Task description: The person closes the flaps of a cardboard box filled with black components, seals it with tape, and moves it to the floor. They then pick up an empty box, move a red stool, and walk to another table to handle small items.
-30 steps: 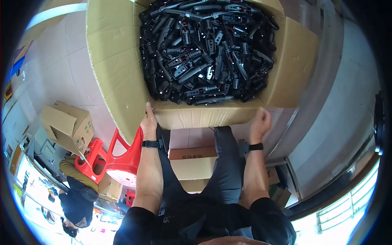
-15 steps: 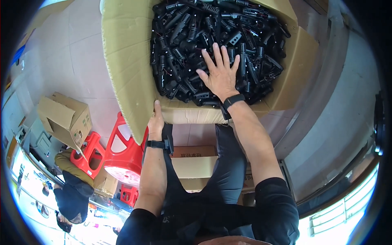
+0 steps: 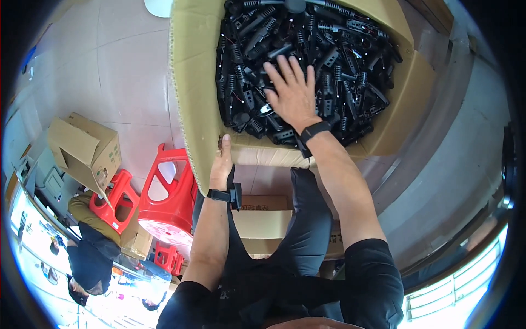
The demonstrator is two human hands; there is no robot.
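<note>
A large open cardboard box [image 3: 200,82] lies in front of me. Inside is a heap of black plastic parts [image 3: 350,104], long and narrow, many with ribbed, spring-like sections and some with thin red wires. My right hand [image 3: 295,97] rests palm down over the heap, fingers stretched and slightly apart, not wrapped round any part. At the box's near left corner, my left hand [image 3: 221,164] grips the cardboard, its thumb up along the inside edge and the other fingers hidden behind the wall. Both wrists wear black straps.
Red plastic stools [image 3: 167,203] stand left of my legs, beside a smaller open carton [image 3: 85,148]. Another carton [image 3: 260,223] sits on the floor between my legs. Farther left, another person [image 3: 90,257] in dark clothes is near a bright work area. A pale ledge runs along the right.
The box has shifted rightward in view, and my left hand with it. My right hand now lies farther left over the heap, with its fingers closer together.
</note>
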